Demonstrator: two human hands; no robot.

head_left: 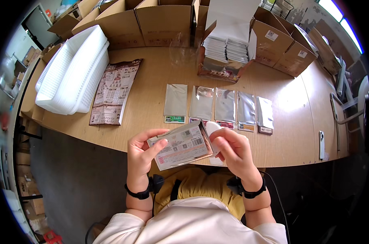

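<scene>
My left hand (141,154) grips a small flat carton (178,148), its thumb on the printed face with a barcode and its fingers behind. The carton is held tilted above the table's front edge. At its right end my right hand (238,152) is closed, thumb and fingertips pinching a white rounded flap (212,128). What lies inside the carton is hidden. Just beyond my hands, several silver foil pouches lie in a row, from one with a green label (176,101) at the left to one with a dark label (265,114) at the right.
An open display box (219,70) packed with upright packets stands behind the pouches. Stacked white plastic baskets (72,73) and a folded brown printed sheet (115,91) are at the left. Cardboard cartons (164,24) line the back. A phone (321,145) lies at the right edge.
</scene>
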